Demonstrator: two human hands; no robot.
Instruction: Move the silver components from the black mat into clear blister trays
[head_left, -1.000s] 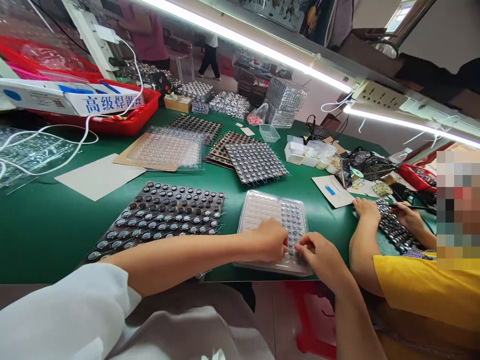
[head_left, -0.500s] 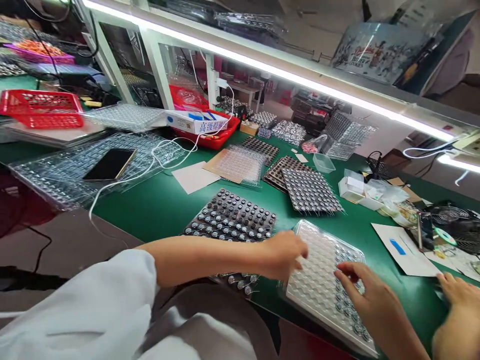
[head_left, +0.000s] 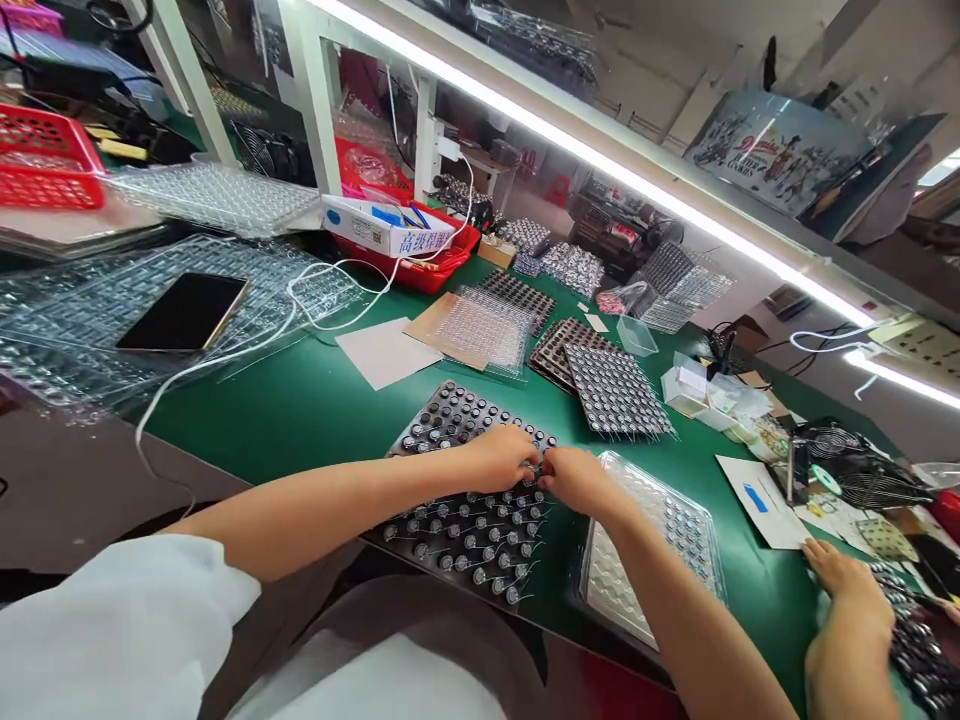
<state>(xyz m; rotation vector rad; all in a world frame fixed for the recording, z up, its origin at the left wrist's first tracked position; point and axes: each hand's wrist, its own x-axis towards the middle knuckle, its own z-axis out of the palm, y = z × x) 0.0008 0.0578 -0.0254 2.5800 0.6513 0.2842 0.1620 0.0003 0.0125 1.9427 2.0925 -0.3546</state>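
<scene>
A dark tray (head_left: 450, 525) lies in front of me, its holes filled with small round metal parts, many with thin wire leads sticking up. Over its right edge my left hand (head_left: 504, 458) is closed, fingertips pinched down at the parts. Facing it, my right hand (head_left: 576, 478) pinches at the same spot, the two sets of fingertips almost touching. What either hand pinches is too small or hidden to make out. Beneath my right forearm is a clear-rimmed white blister tray (head_left: 611, 580), with round parts in its right-hand columns.
Behind are another full tray (head_left: 619, 392), a stack of clear blister sheets (head_left: 487, 325) and white paper (head_left: 382, 352). A phone (head_left: 184, 312) and white cable lie left. Another person's hand (head_left: 840, 575) rests at right, near a card with blue tape (head_left: 761, 500).
My right hand has moved left from the white blister tray to the dark tray's edge. My left hand has drawn back left to meet it. The view has shifted slightly.
</scene>
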